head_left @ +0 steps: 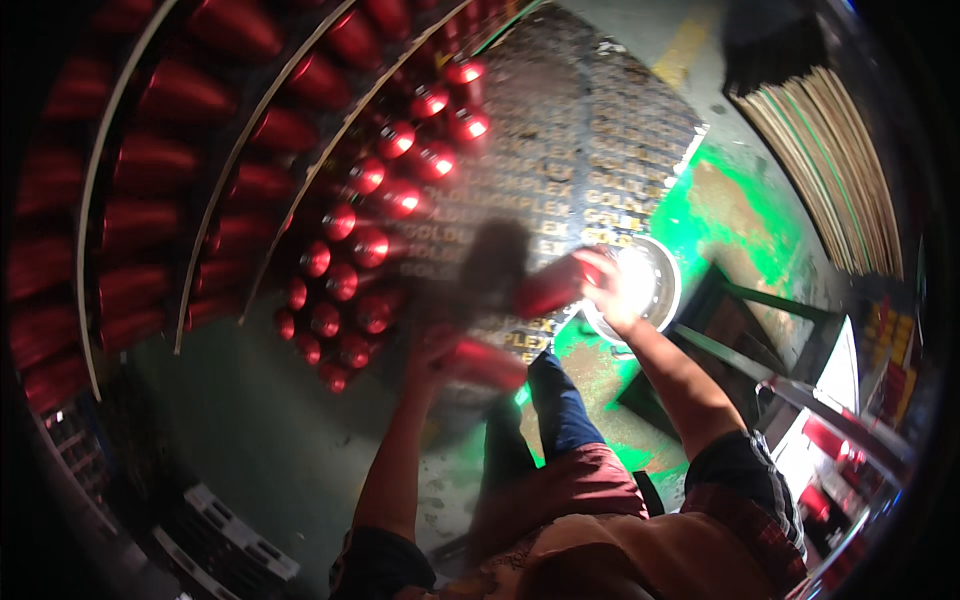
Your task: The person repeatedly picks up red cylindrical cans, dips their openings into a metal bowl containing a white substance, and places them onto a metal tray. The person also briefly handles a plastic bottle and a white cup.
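Two shiny red metal bottles are in front of me, one at each hand. My right hand [604,285] is closed round the end of one red bottle [547,287], which lies sideways and points left. My left hand [432,345] is smeared by motion, but its fingers wrap the end of the other red bottle [488,364], tilted slightly down to the right. To the left of both hands, several more red bottles [400,197] stand upright in rows on a printed board [560,130]. The bottle ends nearest the fingers are partly covered.
On the left, layers of red bottles [160,170] are stacked between thin boards [225,175]. A bright round lamp [672,275] glows beside my right hand. A stack of thin boards [825,165] and a dark metal frame [780,300] are at the right. The floor [735,215] has green patches.
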Demonstrator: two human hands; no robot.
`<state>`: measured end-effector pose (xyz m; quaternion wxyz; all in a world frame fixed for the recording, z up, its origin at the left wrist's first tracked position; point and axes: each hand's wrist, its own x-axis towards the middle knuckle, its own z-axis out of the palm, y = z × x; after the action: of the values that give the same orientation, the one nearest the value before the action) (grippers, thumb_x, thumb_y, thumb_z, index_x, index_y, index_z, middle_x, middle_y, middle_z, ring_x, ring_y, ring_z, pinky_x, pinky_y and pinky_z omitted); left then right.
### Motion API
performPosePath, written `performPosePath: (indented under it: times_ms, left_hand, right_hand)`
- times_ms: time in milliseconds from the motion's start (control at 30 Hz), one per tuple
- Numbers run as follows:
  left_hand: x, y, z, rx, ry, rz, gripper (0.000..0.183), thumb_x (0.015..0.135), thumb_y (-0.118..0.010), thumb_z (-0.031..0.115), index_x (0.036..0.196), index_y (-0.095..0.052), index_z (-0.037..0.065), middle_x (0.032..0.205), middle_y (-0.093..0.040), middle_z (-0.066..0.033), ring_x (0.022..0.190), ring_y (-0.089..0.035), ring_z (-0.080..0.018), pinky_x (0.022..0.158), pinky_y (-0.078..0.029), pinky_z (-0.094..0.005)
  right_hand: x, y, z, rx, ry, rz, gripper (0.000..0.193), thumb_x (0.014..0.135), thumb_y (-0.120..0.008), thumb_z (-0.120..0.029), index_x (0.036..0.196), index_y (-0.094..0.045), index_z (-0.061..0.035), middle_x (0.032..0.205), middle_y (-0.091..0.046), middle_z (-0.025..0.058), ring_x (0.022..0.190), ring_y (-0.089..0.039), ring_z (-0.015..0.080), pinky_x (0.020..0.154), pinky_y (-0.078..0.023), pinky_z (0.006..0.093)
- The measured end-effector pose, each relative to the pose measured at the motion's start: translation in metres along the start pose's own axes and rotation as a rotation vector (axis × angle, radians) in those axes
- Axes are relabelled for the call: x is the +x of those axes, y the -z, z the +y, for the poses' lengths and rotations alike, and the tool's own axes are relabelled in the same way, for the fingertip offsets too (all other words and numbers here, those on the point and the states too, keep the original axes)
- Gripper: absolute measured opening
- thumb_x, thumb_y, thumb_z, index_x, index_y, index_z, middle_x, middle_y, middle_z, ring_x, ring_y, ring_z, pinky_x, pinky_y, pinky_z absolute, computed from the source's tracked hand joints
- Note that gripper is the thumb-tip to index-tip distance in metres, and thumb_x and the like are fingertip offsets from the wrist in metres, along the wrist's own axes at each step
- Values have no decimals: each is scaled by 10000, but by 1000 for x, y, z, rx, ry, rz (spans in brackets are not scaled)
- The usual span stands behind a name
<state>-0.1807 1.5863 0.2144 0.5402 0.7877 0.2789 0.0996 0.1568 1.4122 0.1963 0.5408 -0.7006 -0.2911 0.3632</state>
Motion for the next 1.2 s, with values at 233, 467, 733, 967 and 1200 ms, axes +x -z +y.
performPosePath:
  times_ms: [233,467,733,967,1200]
  left_hand:
    - [-13,-77,108,-1050,331,-289,557,898,-645,219,1370,-499,-39,1344,-581,-183,1176,-596,-269,1045,-448,-412]
    - [39,-205,212,-1046,295,-586,374,1007,-425,357,1224,-578,94,1110,-635,-172,974,-631,-284,831,-540,-421]
    - [76,-298,185,-1483,382,-750,478,1036,-419,419,1351,-487,66,1282,-533,-237,1039,-576,-415,751,-581,-431]
    - [79,-317,191,-1943,542,-792,477,1017,-448,412,1347,-504,72,1362,-515,-211,1060,-579,-394,744,-565,-404]
    - [67,-312,242,-1820,686,-840,403,1026,-436,380,1202,-578,46,1115,-596,-118,900,-583,-291,628,-532,-355]
  right_hand:
    - [-208,119,-76,828,-284,591,509,918,-655,-238,1360,-495,-44,1244,-602,105,1064,-624,228,957,-504,371]
    - [-255,143,-72,652,-40,371,484,800,-759,-181,1223,-573,-38,1179,-640,132,1055,-637,248,910,-548,388]
    - [-226,199,-37,1988,-114,-123,412,907,-605,-264,1234,-528,-25,1201,-519,177,1146,-525,349,940,-511,498]
    - [-223,215,-55,2371,-54,-352,493,936,-556,-368,1278,-500,-18,1319,-404,234,1188,-463,435,908,-523,593]
    - [-316,224,-109,2126,105,-24,496,961,-474,-463,1196,-591,-43,1203,-610,203,1116,-592,362,956,-514,478]
